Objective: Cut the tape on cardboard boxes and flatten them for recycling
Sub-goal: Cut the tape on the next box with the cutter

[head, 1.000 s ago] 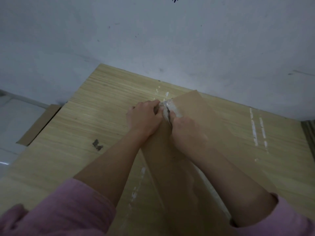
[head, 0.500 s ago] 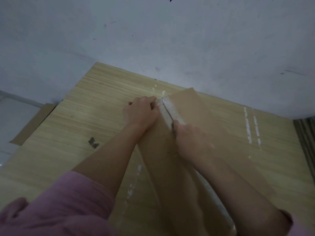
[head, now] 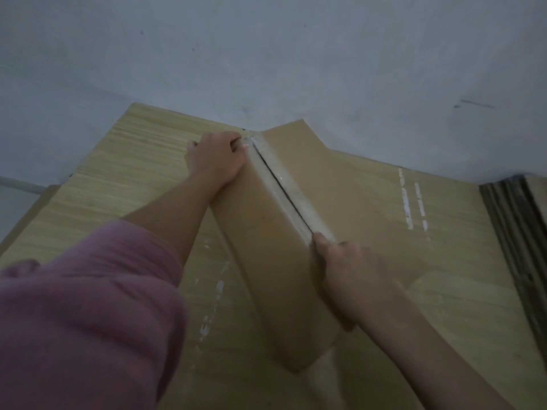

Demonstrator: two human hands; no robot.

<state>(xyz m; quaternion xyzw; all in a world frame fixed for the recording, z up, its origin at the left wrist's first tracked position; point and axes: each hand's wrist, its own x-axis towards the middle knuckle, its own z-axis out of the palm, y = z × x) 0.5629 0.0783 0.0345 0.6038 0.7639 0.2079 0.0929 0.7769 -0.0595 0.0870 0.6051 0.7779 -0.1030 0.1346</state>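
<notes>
A long brown cardboard box [head: 266, 250] lies on the wooden table [head: 133, 173], running away from me. Clear tape [head: 291, 199] covers its top seam, and a dark slit runs through the tape from the far end down to my right hand. My left hand [head: 216, 161] grips the box's far end, fingers curled over the edge. My right hand [head: 346, 267] sits on the seam about halfway along, fist curled round a cutter that is almost wholly hidden. The right-hand flap [head: 355, 208] lies spread out flat.
A stack of flattened cardboard [head: 521, 247] stands at the table's right edge. White tape residue [head: 411, 202] marks the table top. A grey wall rises right behind the table. At the far left a piece of cardboard [head: 26, 214] lies on the floor.
My right hand has drawn back toward me along the seam, from the far end to the middle, leaving a slit in the tape. My left hand has stayed on the far end.
</notes>
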